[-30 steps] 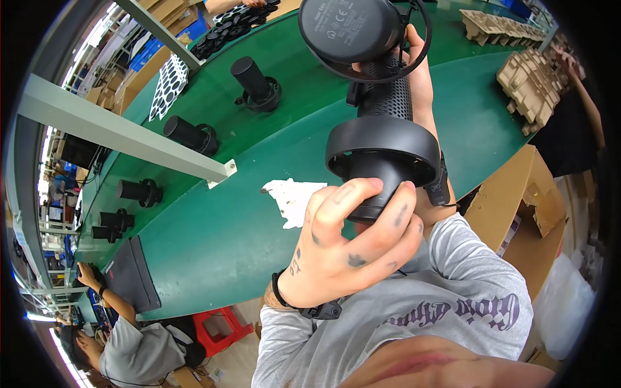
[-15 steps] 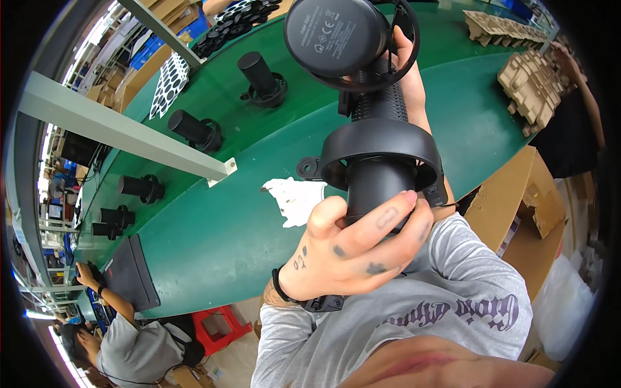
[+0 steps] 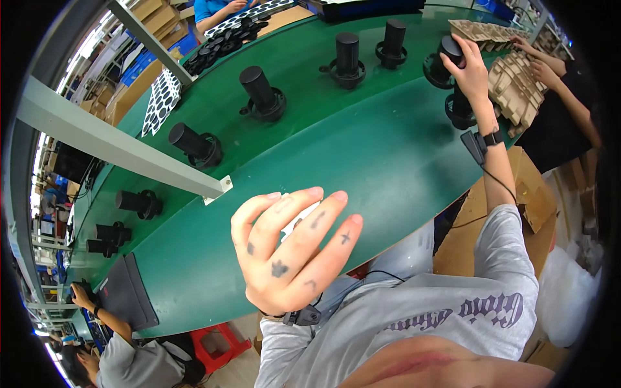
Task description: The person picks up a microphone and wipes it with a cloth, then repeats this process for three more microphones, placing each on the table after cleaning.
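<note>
At the far right of the green work surface, my right hand [image 3: 471,72] grips the top of a black cylindrical unit [image 3: 451,50] with a ring-shaped collar at its base. Just nearer, a similar black unit [image 3: 460,111] is partly covered by my right hand and wrist. My left hand [image 3: 294,253] hovers over the near part of the surface, fingers spread and slightly bent. Behind its fingers a scrap of white cloth [image 3: 299,218] shows in part; I see no grip on it.
Several black units [image 3: 347,58] stand in a row along the green surface [image 3: 362,152]. A grey metal post [image 3: 123,139] crosses at left. Moulded brown pulp trays [image 3: 527,94] lie at right, beside a co-worker's hands [image 3: 543,64]. An open carton [image 3: 517,194] stands below.
The black unit moved from in front of me to the far right with my right hand. My left hand let go of it and came down leftward over the cloth. More units show in the row.
</note>
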Demonstrator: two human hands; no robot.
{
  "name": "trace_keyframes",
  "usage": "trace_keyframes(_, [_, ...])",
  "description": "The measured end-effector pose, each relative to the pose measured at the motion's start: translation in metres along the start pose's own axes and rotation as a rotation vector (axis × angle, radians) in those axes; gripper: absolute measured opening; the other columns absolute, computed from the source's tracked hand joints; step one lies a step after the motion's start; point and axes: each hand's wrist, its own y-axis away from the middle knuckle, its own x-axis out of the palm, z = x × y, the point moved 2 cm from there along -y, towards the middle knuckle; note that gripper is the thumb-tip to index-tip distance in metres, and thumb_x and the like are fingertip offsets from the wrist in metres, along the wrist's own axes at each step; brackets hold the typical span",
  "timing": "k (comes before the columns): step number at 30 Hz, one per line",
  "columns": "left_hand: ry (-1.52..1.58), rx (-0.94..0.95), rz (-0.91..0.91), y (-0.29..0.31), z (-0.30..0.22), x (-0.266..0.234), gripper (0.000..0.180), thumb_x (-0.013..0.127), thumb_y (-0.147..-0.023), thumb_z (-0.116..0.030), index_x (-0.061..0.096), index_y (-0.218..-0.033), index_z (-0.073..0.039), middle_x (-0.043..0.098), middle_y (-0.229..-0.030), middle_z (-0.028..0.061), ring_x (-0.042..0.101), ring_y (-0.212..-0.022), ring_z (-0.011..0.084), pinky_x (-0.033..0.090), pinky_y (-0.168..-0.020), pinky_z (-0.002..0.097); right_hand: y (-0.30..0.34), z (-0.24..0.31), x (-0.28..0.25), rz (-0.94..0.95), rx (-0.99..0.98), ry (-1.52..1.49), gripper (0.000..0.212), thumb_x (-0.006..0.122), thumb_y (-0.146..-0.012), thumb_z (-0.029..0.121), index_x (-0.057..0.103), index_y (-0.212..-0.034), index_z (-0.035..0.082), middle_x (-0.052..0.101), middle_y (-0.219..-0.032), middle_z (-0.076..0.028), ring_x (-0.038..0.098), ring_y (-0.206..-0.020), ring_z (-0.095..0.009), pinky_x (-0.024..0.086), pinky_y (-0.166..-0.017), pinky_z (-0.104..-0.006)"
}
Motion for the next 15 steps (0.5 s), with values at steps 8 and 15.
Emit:
trace_keyframes(8, [0.125,-0.004,0.090,0.001,-0.001,0.002,0.019,0.062,-0.065,-0.018,0.071,-0.079,-0.009,0.070,-0.084,0.0041,0.065,-0.079,0.0222,0.046,-0.077,0.0402,-0.009,-0.079,0.017,0.232,0.238,0.274,0.051,0.068,-0.081,0.037,0.060,-0.124,0.012,0.060,-0.115,-0.009,0.061,-0.104,-0.029,0.050,-0.086,-0.0383])
trace_keyframes(15, [0.112,-0.027,0.151,0.001,0.001,-0.002,0.020,0.062,-0.064,-0.017,0.070,-0.079,-0.007,0.068,-0.080,0.0042,0.064,-0.077,0.0221,0.047,-0.077,0.0407,0.001,-0.102,0.004,0.160,0.179,0.358,0.050,0.068,-0.081,0.038,0.060,-0.124,0.014,0.060,-0.115,-0.009,0.061,-0.103,-0.029,0.050,-0.083,-0.0378])
